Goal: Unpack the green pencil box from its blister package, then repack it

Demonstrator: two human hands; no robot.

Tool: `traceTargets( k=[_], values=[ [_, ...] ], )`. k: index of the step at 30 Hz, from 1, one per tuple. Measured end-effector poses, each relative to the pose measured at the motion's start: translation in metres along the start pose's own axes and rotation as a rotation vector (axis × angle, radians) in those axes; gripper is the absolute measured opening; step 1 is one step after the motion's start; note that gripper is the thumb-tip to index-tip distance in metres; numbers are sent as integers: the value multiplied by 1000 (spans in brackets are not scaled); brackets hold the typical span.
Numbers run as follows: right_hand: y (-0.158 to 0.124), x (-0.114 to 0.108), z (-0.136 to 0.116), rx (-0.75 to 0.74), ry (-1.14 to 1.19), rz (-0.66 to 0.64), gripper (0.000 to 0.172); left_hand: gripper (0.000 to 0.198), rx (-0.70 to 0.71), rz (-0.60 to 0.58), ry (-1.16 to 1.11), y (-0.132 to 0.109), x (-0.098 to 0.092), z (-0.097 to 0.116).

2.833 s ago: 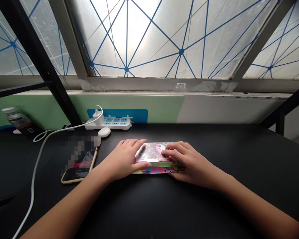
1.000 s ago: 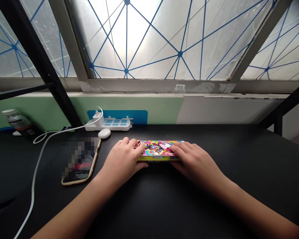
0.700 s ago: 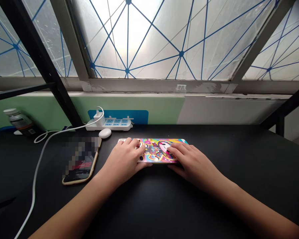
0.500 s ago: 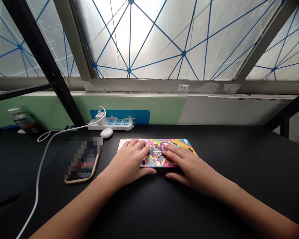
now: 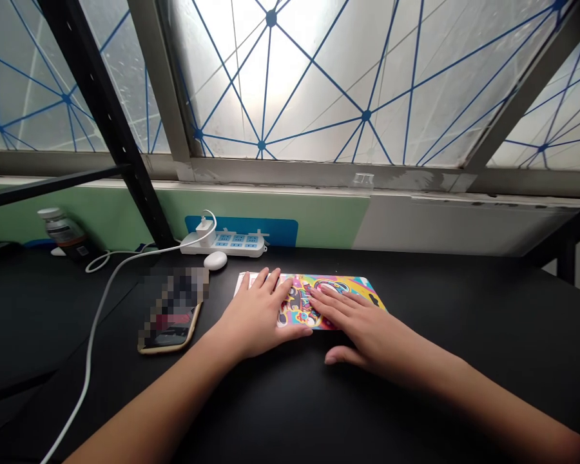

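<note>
A flat, brightly printed cardboard packet (image 5: 302,314) with cartoon patterns in pink, yellow and blue lies on the black desk (image 5: 290,406). My left hand (image 5: 258,316) rests on its left part, fingers spread and thumb stretched along the near edge. On the right part lies my right hand (image 5: 360,322), palm down, its fingers extended together over the print and its thumb apart on the desk side. Both hands cover portions of the packet; whatever is under the palms is hidden.
Left of the packet lies a phone (image 5: 174,322) with a blurred screen. Behind it are a small white oval case (image 5: 215,260) and a power strip (image 5: 236,243) with a charger. A white cable (image 5: 89,361) runs down the left side. A bottle (image 5: 62,229) stands far left.
The view has shifted slightly, so the scene sits a little further right and lower. My left fingers have spread and straightened; my right fingers lie flatter on the packet.
</note>
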State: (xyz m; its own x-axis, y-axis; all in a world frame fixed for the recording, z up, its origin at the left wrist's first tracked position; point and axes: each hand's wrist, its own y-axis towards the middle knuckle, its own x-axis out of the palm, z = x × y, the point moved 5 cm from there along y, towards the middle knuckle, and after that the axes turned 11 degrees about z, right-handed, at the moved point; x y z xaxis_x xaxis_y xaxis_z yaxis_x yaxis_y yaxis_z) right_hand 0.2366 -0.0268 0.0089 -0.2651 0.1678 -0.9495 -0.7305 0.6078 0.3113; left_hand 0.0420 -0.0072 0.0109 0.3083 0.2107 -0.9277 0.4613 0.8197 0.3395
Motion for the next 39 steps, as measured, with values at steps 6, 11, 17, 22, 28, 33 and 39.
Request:
traceTargets(
  k=[6, 11, 17, 22, 28, 33, 39],
  values=[
    [-23, -7, 29, 82, 67, -92, 74, 99, -30, -5, -22, 0, 0, -1],
    [-51, -20, 58, 247, 55, -167, 59, 107, -54, -36, -48, 1, 1, 0],
    [-31, -24, 43, 296, -46, -43, 57, 104, -51, -47, -44, -1, 4, 9],
    [13, -1, -12, 81, -4, -11, 83, 100, -50, -57, -33, -3, 5, 9],
    [13, 6, -14, 75, 78, -45, 78, 104, -61, -62, -38, -1, 3, 0],
    [-9, 0, 12, 150, 75, -54, 68, 105, -63, -70, -47, 0, 2, -1],
    [-47, -7, 45, 176, -45, 39, 57, 103, -53, -64, -27, 1, 5, -2]
  ],
)
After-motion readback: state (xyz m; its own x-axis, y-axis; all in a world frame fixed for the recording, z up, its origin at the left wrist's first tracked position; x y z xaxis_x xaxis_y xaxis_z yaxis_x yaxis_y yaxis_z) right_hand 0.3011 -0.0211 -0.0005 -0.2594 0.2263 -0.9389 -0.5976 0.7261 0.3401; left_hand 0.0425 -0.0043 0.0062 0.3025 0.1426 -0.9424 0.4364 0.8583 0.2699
